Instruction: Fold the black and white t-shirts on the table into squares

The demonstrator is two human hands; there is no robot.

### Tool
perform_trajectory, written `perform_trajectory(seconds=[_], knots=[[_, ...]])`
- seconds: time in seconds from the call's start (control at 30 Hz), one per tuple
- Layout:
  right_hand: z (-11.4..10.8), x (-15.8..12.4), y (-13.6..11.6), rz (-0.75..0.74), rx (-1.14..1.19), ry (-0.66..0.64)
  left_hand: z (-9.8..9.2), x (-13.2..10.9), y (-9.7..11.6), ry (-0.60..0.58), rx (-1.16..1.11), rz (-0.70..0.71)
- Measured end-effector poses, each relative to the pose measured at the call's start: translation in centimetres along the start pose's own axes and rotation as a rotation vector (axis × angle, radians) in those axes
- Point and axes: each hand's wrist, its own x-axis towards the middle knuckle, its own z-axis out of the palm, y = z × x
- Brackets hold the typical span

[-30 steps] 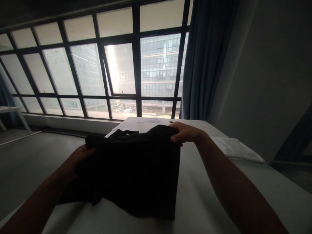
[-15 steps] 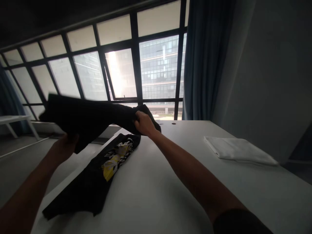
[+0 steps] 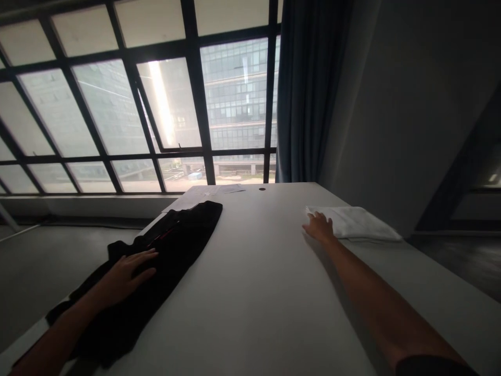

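On left side of white surface (image 3: 250, 292), dark garment (image 3: 172, 248) lies lengthwise; left hand (image 3: 123, 277) over it, fingers loosely spread. Right hand (image 3: 321, 227), fingers parted, at left end of folded white cloth (image 3: 360, 222); contact unclear. Hands well apart.

From afar I see an office-like room: long white rectangular table (image 3: 250, 292), dark-blue fabric curtain (image 3: 307, 94), black-framed glass windows (image 3: 104, 107).
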Motion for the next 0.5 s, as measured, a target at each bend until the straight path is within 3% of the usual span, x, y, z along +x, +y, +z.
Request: perform_trajectory(seconds=[0.07,0.13,0.27,0.4,0.5], knots=[[1.6,0.2,4.4,0.116,-0.045,-0.036,3.1,2.1,2.5,-0.105,0.078,0.054],[3.2,0.0,7.6,0.139,-0.004,-0.083,6.0,3.5,3.6,-0.186,0.148,0.031],[4.6,0.1,10.3,0.124,0.209,0.029,9.8,5.2,3.5,-0.240,0.243,-0.121],[2.1,1.2,10.2,0.308,0.339,0.217,10.9,6.1,3.2,-0.221,0.286,-0.199],[-1.7,0.6,9.1,0.324,0.459,0.543,10.9,6.7,3.8,-0.201,0.282,-0.243]])
